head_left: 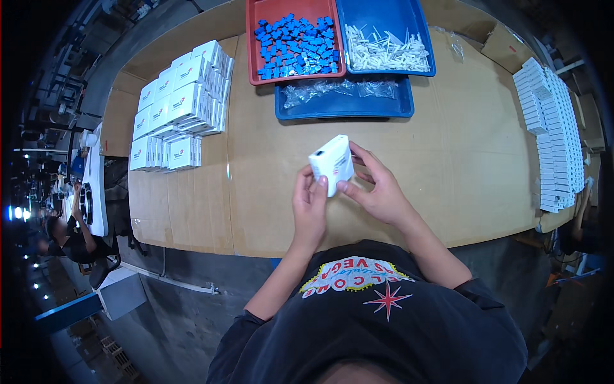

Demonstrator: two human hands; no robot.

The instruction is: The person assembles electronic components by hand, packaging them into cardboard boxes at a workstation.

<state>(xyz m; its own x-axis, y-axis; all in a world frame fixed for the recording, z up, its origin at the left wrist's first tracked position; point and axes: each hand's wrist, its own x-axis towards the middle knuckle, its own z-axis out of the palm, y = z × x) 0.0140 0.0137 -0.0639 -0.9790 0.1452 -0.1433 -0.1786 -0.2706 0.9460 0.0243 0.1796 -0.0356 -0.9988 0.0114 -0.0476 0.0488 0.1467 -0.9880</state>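
A small white box [332,163] is held above the brown cardboard-covered table [268,205], in front of my chest. My left hand [309,205] grips its lower left side with the thumb on the near edge. My right hand [378,187] holds its right side, fingers curled behind it and thumb under the bottom corner. The box is tilted, one end face turned up toward the camera.
Stacks of white boxes [182,105] stand at the left. A red tray of small blue parts [295,41], a blue tray of white parts [385,38] and a blue tray of clear bags [345,96] sit at the back. Flat white boxes [553,131] line the right edge. A person [70,237] sits far left.
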